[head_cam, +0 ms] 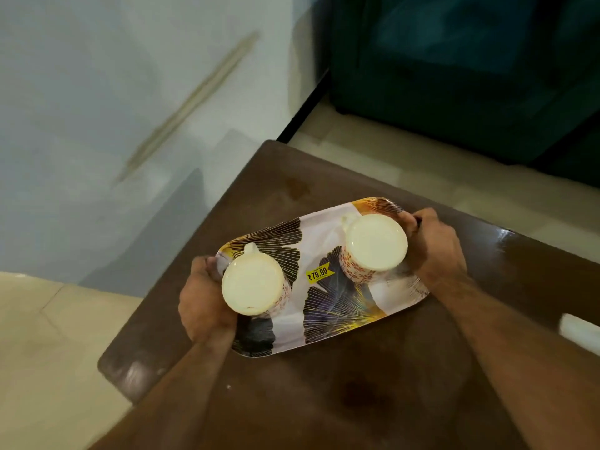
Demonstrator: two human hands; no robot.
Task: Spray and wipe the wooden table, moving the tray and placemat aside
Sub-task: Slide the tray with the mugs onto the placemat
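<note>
On brown table (324, 401), your left hand (203, 306) and right hand (435, 245) gripped tray (328, 306) ends. Two cups (253, 284) sat on it; white thing (579, 332) lay near.

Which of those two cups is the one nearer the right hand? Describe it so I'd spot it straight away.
Find the brown wooden table, then the leaf-patterned tray held at both ends. The cup stands at the tray's far end beside the right hand, beyond the yellow price sticker. Unlike the other cup, its red-patterned side shows clearly.
</note>
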